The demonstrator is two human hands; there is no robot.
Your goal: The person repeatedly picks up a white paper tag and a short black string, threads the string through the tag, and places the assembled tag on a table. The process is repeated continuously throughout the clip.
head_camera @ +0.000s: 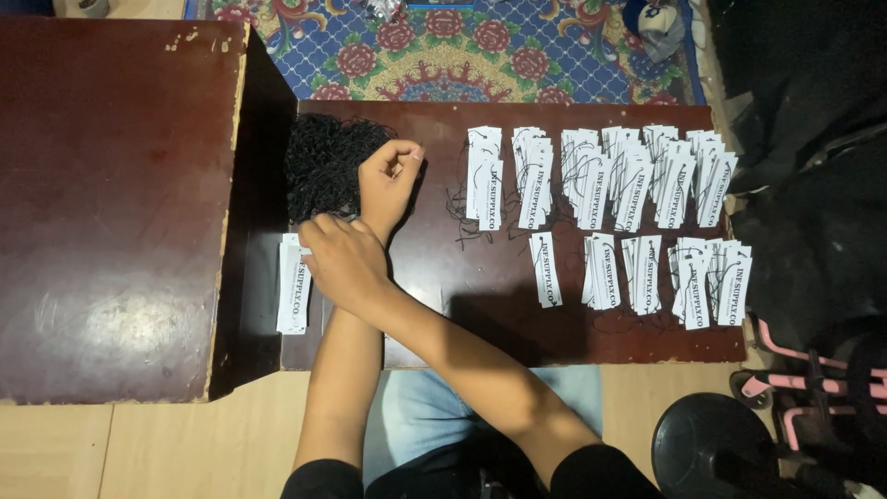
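Now arms crossed | left hand [390, 180] curled by black strings [323, 166], pinching one | right hand [340, 254] pinched white tag [294, 296], ready for threading

A person wearing short black sleeves [319, 480] and light blue denim trousers [416, 416], both forearms bare, no jewellery visible.

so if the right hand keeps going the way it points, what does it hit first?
The right hand crosses over the left forearm and points left, at the white paper tag stack it already seems to touch. Beyond that is the taller dark table. Depth is uncertain.
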